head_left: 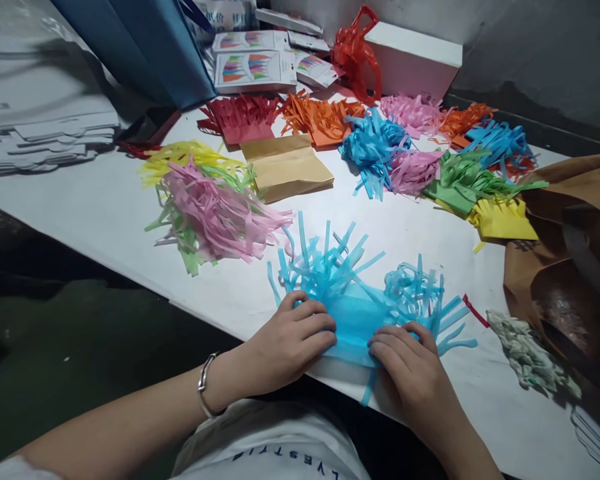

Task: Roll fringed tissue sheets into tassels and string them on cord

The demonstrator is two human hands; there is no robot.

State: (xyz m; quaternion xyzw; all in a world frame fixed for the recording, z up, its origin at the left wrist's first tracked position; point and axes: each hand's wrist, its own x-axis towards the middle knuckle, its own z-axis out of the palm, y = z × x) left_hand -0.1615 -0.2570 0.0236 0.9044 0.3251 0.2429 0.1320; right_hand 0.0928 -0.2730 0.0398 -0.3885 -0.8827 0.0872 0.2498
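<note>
Left grip (285,343), right grip (414,367) on blue sheet (357,317); translucent (curly-fringed).

Blue bag (135,53), top out of view

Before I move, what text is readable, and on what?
Shirt: "Y", "E", "L" among the letters; whole word unclear.
White wrapper: blue characters, too blurred.
Packaged boxes: small print, unreadable.
White box: tiny mark, unreadable.
Brown bag: dark marks, unreadable.
White stack: small mark, blurred.
</note>
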